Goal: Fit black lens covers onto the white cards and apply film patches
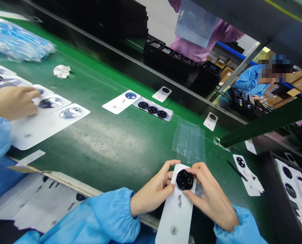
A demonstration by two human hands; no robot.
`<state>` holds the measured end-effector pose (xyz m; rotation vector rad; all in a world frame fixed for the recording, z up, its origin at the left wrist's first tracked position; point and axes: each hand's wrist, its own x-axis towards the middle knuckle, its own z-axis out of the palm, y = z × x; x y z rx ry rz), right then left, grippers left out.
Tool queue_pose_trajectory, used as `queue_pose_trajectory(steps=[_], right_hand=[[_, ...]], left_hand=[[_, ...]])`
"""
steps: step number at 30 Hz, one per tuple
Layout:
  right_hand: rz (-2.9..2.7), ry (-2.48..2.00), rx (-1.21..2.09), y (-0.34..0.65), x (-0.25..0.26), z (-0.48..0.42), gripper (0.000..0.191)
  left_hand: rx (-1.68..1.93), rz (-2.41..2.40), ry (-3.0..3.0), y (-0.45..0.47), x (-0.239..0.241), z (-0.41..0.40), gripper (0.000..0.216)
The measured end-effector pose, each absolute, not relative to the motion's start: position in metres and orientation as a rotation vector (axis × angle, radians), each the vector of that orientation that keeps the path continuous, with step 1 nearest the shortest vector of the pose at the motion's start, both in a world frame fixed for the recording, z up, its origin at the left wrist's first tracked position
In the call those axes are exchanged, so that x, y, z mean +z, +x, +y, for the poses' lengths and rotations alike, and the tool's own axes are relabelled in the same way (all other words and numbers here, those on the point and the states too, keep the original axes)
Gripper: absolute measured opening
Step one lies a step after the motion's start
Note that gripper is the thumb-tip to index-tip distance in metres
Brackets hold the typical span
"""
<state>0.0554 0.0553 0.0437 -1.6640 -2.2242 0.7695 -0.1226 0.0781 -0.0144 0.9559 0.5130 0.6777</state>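
A white phone back cover (171, 217) is held tilted at the table's front edge, a round black camera lens cover (184, 180) at its upper end. My left hand (154, 193) grips the cover's left edge, thumb beside the lens cover. My right hand (210, 196) is closed at the other side, thumb and fingertips pinching around the lens cover's right rim. Just beyond the hands lies a clear plastic sheet (189, 140). Farther back, a silvery strip with three black lens covers (152, 109) lies beside another white back cover (119, 102).
A co-worker's hand (14, 101) touches white covers (49, 123) at the left. A black tray (273, 189) with several covers stands at the right, near dark tweezers (236, 170). A green post (265, 118) slants across the right side. Blue plastic-wrapped packs (16, 39) lie back left.
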Motion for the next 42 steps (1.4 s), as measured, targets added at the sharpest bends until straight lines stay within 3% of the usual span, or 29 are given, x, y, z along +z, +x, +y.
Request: queue_pose_trajectory(steps=[28, 42], right_hand=[[-2.187, -1.676, 0.852, 0.054, 0.044, 0.057, 0.035], [-2.214, -1.670, 0.815, 0.047, 0.044, 0.053, 0.038]], left_hand=[[0.689, 0.520, 0.946, -0.122, -0.019, 0.078, 0.055], [0.770, 0.820, 1.072, -0.104, -0.019, 0.075, 0.025]])
